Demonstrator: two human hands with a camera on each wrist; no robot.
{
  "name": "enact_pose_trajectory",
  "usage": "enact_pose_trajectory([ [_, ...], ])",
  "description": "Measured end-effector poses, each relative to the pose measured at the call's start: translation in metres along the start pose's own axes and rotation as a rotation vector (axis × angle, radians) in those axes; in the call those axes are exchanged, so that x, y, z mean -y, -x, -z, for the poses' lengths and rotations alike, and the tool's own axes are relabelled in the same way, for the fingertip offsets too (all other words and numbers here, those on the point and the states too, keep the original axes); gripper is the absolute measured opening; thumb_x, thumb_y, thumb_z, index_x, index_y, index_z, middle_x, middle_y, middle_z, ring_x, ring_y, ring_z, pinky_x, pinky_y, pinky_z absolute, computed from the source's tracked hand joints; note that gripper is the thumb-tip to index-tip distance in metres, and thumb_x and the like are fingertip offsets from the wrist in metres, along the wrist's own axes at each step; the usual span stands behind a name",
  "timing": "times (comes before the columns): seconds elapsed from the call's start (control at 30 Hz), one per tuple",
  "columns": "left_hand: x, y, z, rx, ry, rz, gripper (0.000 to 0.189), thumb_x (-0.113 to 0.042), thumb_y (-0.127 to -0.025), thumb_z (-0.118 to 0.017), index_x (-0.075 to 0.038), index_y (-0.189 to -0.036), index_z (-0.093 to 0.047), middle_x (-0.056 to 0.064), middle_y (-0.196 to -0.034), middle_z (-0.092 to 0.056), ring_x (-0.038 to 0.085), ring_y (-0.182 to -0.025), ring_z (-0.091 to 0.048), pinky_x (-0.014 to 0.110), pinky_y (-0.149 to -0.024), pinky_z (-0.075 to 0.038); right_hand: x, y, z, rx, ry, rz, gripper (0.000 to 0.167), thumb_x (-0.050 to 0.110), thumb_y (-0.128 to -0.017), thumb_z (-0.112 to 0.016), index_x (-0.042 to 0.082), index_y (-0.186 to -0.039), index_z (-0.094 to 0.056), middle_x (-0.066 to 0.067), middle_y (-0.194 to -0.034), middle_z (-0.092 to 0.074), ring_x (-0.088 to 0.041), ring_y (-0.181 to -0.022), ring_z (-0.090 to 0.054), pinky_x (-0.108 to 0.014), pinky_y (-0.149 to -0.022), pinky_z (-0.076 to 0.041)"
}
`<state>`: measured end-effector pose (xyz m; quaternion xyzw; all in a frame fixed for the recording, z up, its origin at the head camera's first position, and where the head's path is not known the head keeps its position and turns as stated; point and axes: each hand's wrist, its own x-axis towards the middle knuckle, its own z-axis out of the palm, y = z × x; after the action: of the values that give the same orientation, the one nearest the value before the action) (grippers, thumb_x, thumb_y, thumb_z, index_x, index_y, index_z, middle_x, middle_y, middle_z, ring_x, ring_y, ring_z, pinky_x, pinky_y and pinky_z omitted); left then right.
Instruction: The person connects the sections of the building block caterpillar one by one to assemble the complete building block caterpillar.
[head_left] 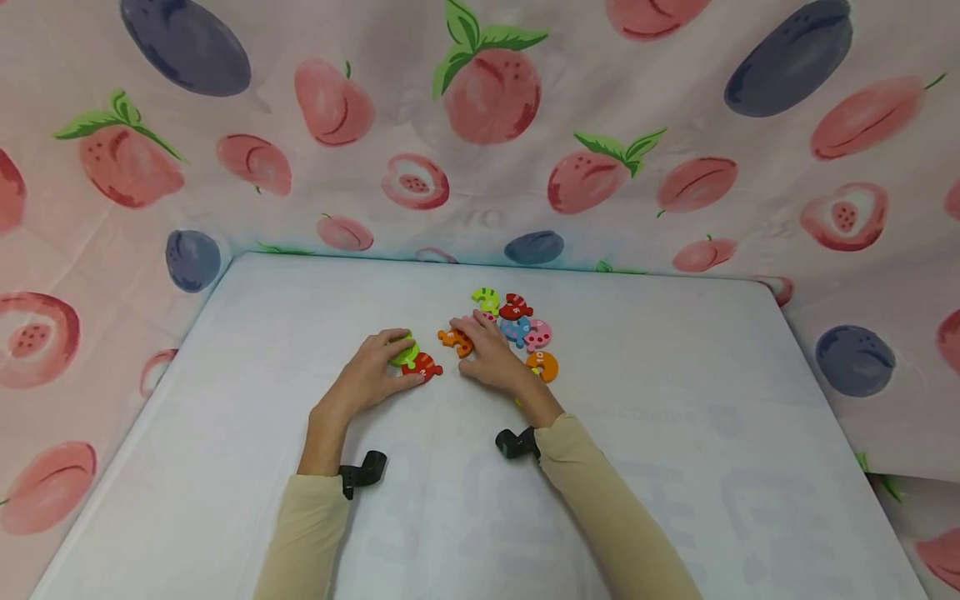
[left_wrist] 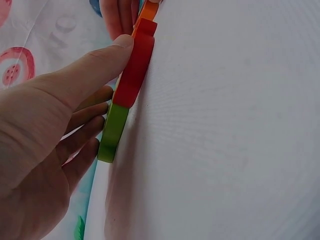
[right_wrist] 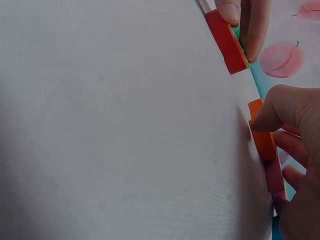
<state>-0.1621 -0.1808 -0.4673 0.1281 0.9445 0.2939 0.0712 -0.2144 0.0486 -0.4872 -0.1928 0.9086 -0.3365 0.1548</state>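
Two hands at white table (head_left: 435, 517), viewed from where I stand; dial centred on orange piece (head_left: 452, 337), 12 = far edge. L hand (head_left: 371, 367): thumb & fingers clamped on red piece (head_left: 422, 367), approx. 8 o'clock, and green piece (head_left: 407, 355), approx. 9, the two touching. R hand (head_left: 491, 354): thumb & fingers pinch orange piece. Other pcs., e.g. blue piece (head_left: 513, 332), 1–4 o'clock. Best technique, I'd judge: grip edges, pcs. flat, L pair steady, R fingertips clear of neighbours; tilting may part the pair.

A white table (head_left: 442, 517); pale pink cloth (head_left: 480, 167) printed with fruit behind and beside it.
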Motion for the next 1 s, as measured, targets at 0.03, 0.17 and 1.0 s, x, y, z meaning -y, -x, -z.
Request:
enact_pose_trajectory([
  [0.03, 0.0, 0.0, 0.0, 0.001, 0.002, 0.002, 0.067, -0.039, -0.083, -0.075, -0.011, -0.14, -0.052, 0.008, -0.151, -0.04, 0.031, -0.139, -0.035, 0.053, -0.111, -0.037, -0.001, -0.001, 0.0, -0.002, 0.002, 0.002, 0.071, 0.013, -0.084, -0.065, 0.022, -0.149, -0.037, -0.001, -0.158, -0.033, -0.024, -0.153, -0.006, -0.057, -0.122, -0.01],
  [0.17, 0.0, 0.0, 0.0, 0.007, 0.006, 0.008, 0.067, -0.039, -0.083, -0.075, -0.011, -0.14, -0.052, 0.008, -0.151, -0.04, 0.031, -0.139, -0.035, 0.054, -0.112, -0.037, -0.004, -0.001, 0.004, -0.006, -0.007, 0.024, 0.072, 0.012, -0.085, -0.065, 0.021, -0.15, -0.035, 0.0, -0.158, -0.034, -0.025, -0.152, -0.009, -0.056, -0.121, -0.017],
  [1.0, 0.001, 0.001, 0.0, 0.015, 0.029, -0.034, 0.048, -0.038, -0.086, -0.072, -0.02, -0.13, -0.062, 0.007, -0.151, -0.041, 0.032, -0.14, -0.033, 0.056, -0.111, -0.036, 0.01, 0.006, 0.009, 0.075, 0.237, 0.102, 0.051, 0.016, -0.09, -0.066, 0.013, -0.14, -0.053, -0.002, -0.147, -0.048, -0.022, -0.142, -0.033, -0.039, -0.116, -0.035],
])
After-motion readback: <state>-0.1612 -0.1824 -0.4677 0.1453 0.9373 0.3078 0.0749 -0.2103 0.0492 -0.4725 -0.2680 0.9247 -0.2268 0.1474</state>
